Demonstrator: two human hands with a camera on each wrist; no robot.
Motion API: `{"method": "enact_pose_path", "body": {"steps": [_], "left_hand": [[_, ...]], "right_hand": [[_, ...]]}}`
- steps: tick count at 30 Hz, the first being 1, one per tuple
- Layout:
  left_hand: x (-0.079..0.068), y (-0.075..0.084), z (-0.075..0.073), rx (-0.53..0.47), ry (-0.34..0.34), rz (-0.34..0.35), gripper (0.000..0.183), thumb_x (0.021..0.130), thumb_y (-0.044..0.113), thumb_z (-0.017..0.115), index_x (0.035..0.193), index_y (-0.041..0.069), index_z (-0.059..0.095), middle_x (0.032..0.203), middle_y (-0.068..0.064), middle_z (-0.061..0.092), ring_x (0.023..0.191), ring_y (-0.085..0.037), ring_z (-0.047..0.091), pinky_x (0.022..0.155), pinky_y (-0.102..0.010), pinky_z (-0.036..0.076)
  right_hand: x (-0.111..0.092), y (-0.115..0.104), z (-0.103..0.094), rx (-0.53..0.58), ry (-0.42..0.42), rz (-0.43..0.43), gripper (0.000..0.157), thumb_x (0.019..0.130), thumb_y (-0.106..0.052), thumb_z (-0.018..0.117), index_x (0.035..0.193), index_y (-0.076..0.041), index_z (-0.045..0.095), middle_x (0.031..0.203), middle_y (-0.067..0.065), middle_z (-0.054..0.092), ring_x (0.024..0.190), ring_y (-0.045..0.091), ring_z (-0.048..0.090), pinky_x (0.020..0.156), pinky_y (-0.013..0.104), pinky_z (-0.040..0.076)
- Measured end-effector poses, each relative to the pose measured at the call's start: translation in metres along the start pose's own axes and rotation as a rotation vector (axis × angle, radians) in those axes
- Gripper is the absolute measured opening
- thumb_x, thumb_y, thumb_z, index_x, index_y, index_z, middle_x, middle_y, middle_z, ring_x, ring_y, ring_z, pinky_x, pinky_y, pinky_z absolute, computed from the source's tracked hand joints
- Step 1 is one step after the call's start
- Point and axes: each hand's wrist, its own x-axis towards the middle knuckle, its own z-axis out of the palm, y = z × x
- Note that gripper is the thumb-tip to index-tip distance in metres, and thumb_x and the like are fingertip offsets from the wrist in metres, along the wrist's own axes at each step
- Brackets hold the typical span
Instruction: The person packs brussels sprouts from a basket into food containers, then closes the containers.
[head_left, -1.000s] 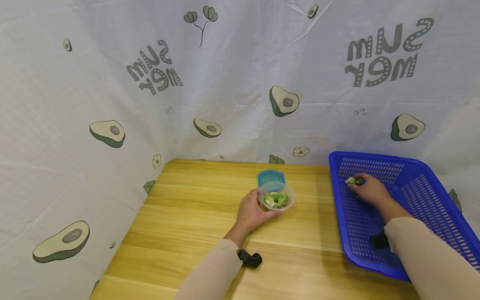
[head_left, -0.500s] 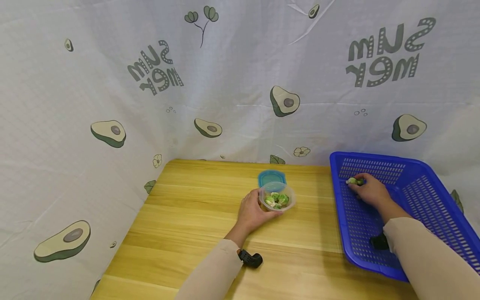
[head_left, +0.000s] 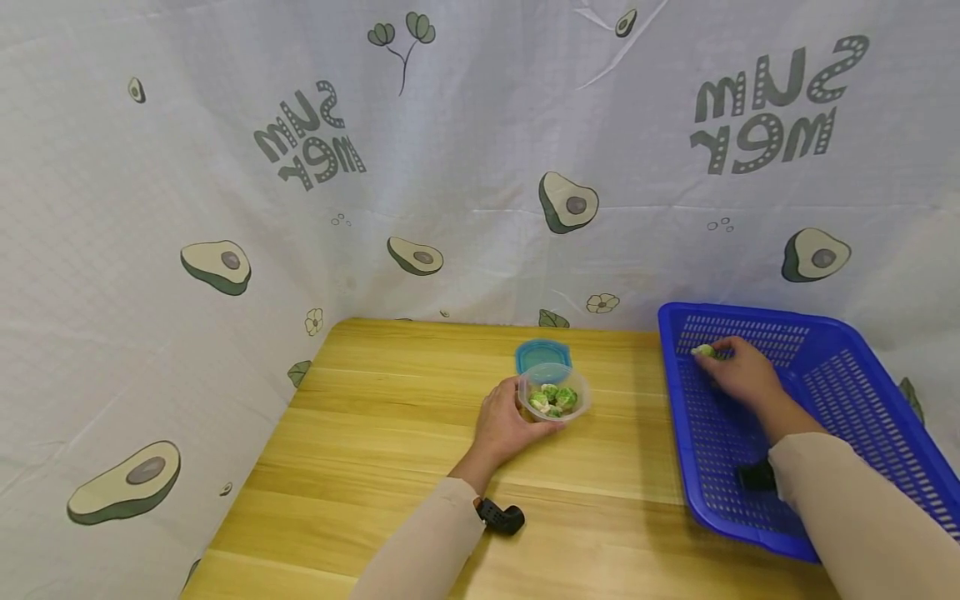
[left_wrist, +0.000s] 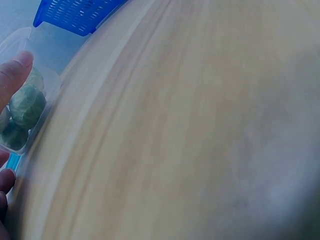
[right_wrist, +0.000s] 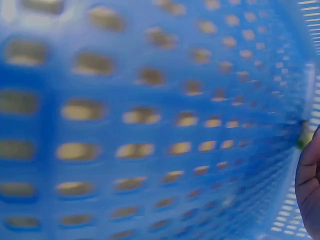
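My left hand (head_left: pixel 504 425) grips a small clear plastic container (head_left: pixel 529 406) on the wooden table, fingers and thumb curled round its side. Several green Brussels sprouts (head_left: pixel 564 398) lie inside. In the left wrist view the thumb (left_wrist: pixel 12 77) shows against the container wall, with sprouts (left_wrist: pixel 27 106) behind it. Inside the blue basket, near its far left corner, my right hand (head_left: pixel 741 373) pinches a Brussels sprout (head_left: pixel 703 351) between thumb and fingers. Only the edge of that hand (right_wrist: pixel 309 187) appears in the right wrist view, and the sprout is mostly hidden there.
A blue lid (head_left: pixel 542 353) lies just behind the container. The deep blue slotted basket (head_left: pixel 678 433) fills the table's right side, its raised rim around my right hand. Behind the wooden table (head_left: pixel 360 417) hangs a white avocado-print cloth (head_left: pixel 480 167).
My right hand has risen slightly in the head view, toward the basket's far wall, with the sprout in its fingertips. The left hand and container have stayed in place.
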Motion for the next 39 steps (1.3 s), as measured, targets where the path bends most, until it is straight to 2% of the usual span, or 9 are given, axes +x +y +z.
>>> {"method": "enact_pose_path", "body": {"steps": [14, 18, 22, 26, 34, 39], "left_hand": [[0.0, 0.0, 0.001, -0.002, 0.009, 0.015, 0.096, 0.072, 0.063, 0.086, 0.145, 0.014, 0.047, 0.134, -0.002, 0.062, 0.123, -0.022, 0.059, 0.11, -0.045, 0.044], [0.0, -0.001, 0.001, -0.003, 0.008, 0.016, 0.096, 0.072, 0.063, 0.086, 0.145, 0.014, 0.047, 0.134, -0.003, 0.062, 0.123, -0.022, 0.059, 0.11, -0.045, 0.044], [0.0, -0.001, 0.0, -0.006, 0.008, 0.013, 0.096, 0.072, 0.062, 0.086, 0.145, 0.014, 0.047, 0.135, -0.003, 0.062, 0.125, -0.023, 0.059, 0.11, -0.046, 0.045], [-0.001, 0.0, -0.001, -0.007, 0.009, 0.007, 0.096, 0.072, 0.062, 0.086, 0.145, 0.014, 0.048, 0.134, -0.004, 0.062, 0.125, -0.024, 0.058, 0.109, -0.046, 0.046], [-0.002, 0.001, -0.001, -0.02, 0.007, 0.005, 0.095, 0.072, 0.062, 0.086, 0.144, 0.014, 0.048, 0.133, -0.004, 0.063, 0.124, -0.025, 0.059, 0.107, -0.046, 0.047], [-0.001, 0.0, -0.001, -0.02, 0.006, 0.006, 0.096, 0.072, 0.062, 0.086, 0.145, 0.014, 0.047, 0.135, -0.004, 0.062, 0.127, -0.026, 0.057, 0.11, -0.047, 0.045]], "right_hand": [[-0.011, -0.044, -0.016, -0.006, 0.078, 0.011, 0.068, 0.102, -0.048, 0.051, 0.134, 0.012, 0.046, 0.102, 0.029, 0.067, 0.084, 0.036, 0.066, 0.065, 0.037, 0.046], [-0.019, -0.055, -0.021, -0.008, 0.084, 0.026, 0.069, 0.102, -0.049, 0.052, 0.134, 0.011, 0.047, 0.108, 0.03, 0.065, 0.087, 0.037, 0.065, 0.065, 0.036, 0.045], [-0.031, -0.069, -0.026, -0.003, 0.093, 0.026, 0.07, 0.102, -0.051, 0.052, 0.136, 0.01, 0.046, 0.11, 0.03, 0.063, 0.083, 0.035, 0.065, 0.06, 0.033, 0.043], [-0.045, -0.085, -0.03, 0.01, 0.103, 0.005, 0.071, 0.102, -0.053, 0.052, 0.138, 0.008, 0.046, 0.109, 0.029, 0.064, 0.079, 0.032, 0.064, 0.057, 0.031, 0.043], [-0.07, -0.113, -0.034, 0.04, 0.094, -0.056, 0.074, 0.1, -0.059, 0.052, 0.141, 0.003, 0.046, 0.108, 0.025, 0.065, 0.081, 0.029, 0.062, 0.057, 0.032, 0.043], [-0.087, -0.13, -0.034, 0.077, 0.101, -0.115, 0.071, 0.1, -0.059, 0.054, 0.14, -0.001, 0.048, 0.097, 0.016, 0.064, 0.073, 0.023, 0.055, 0.057, 0.033, 0.042]]}}
